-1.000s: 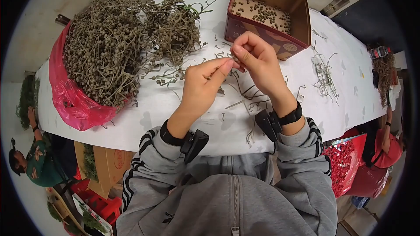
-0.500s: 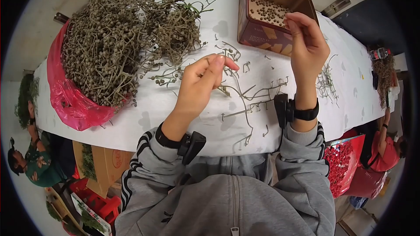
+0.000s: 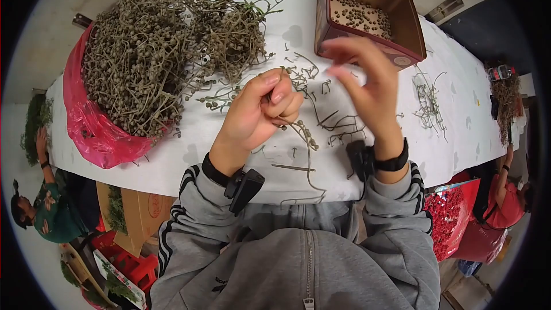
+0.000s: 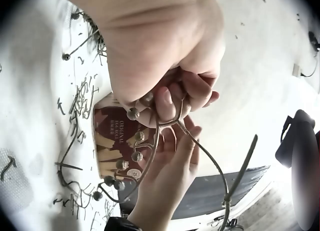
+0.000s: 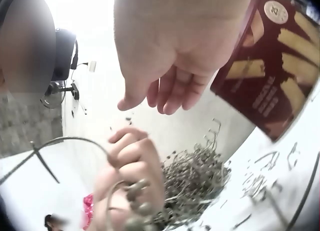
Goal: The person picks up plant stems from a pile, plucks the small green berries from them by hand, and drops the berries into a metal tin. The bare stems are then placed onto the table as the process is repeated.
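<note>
My left hand (image 3: 252, 109) is curled round a thin branched stem (image 3: 309, 163), which hangs below the fist over the white cloth. Round berries sit along that stem (image 4: 155, 141) in the left wrist view. To the right, my right hand (image 3: 367, 80) is raised with parted fingers, blurred, just in front of the maroon tin (image 3: 414, 60); nothing shows between its fingers (image 5: 172, 90). Loose berries (image 3: 361, 18) cover part of the tin's floor. Left of my hands, a large heap of berry-bearing stems (image 3: 138, 63) fills a pink plastic bag (image 3: 103, 143).
Bare stem pieces (image 3: 341, 126) lie scattered on the white cloth (image 3: 447, 138) below the tin, with a small pile of stems (image 3: 427, 103) to its right. People sit at both ends of the table. A cardboard box (image 3: 140, 212) stands at the lower left.
My right hand has come back from over the tin toward the left hand, its fingers now parted. The left hand has curled tighter and turned, with the stem hanging lower.
</note>
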Demonstrator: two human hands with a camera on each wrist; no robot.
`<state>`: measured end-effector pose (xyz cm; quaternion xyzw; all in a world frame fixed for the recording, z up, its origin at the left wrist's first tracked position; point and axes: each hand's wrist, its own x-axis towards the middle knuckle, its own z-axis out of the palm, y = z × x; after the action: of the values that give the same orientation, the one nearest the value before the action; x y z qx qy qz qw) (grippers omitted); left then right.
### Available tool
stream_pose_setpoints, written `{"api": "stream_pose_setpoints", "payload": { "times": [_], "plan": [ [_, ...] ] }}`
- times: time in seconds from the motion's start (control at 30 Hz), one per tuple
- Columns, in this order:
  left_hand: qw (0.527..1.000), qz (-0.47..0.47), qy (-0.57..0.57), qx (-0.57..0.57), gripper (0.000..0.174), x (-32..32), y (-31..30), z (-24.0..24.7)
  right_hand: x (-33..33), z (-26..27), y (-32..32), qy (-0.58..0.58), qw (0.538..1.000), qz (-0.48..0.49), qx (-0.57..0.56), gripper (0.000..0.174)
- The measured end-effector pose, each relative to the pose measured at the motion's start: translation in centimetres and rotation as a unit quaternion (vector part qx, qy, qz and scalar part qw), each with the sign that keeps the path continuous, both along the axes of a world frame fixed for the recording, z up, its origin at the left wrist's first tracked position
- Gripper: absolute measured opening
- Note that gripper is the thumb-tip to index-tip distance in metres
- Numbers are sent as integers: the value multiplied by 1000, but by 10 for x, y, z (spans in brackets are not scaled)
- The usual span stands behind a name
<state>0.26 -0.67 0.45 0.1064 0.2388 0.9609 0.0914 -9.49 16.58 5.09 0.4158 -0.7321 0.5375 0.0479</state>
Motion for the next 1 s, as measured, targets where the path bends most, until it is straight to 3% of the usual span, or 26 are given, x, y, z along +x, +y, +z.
{"api": "stream_pose_setpoints", "payload": {
  "times": [0.07,0.1,0.17,0.33,0.43,0.47,0.57,0.6,0.7,0.73,0.83,0.93,1.0],
  "plan": [
    [1000,-13,-2,3,25,0,3,0,19,-3,-11,-70,996,41,-29,18],
    [997,21,-23,-71,25,1,5,2,23,-7,-13,-138,985,84,-59,16],
    [970,90,-63,-218,25,3,7,5,23,-16,-13,-132,985,80,-71,15],
    [943,91,-84,-310,21,2,9,7,18,-16,-11,-96,991,47,-76,16],
    [854,121,-72,-501,16,1,16,9,12,-17,-7,-84,994,24,-60,17],
    [854,120,-72,-501,16,1,15,7,10,-19,-7,-84,995,16,-54,17],
    [753,172,34,-634,20,-1,6,-2,7,-24,-8,-101,994,4,-41,16],
    [754,171,34,-634,20,-3,5,-2,6,-26,-9,-118,992,0,-33,16],
    [835,198,-137,-494,24,-5,2,1,6,-24,-10,-117,993,7,-14,16],
    [835,199,-137,-494,24,-7,1,1,5,-22,-9,-98,995,16,-1,17],
    [877,305,-167,-332,26,-8,-2,2,4,-24,-8,-82,995,49,40,19],
    [900,305,-167,-264,29,-6,-7,0,1,-31,-8,-84,988,93,94,22],
    [910,303,-167,-229,30,-8,-8,-2,0,-37,-8,-200,967,111,116,24]
  ]
}}
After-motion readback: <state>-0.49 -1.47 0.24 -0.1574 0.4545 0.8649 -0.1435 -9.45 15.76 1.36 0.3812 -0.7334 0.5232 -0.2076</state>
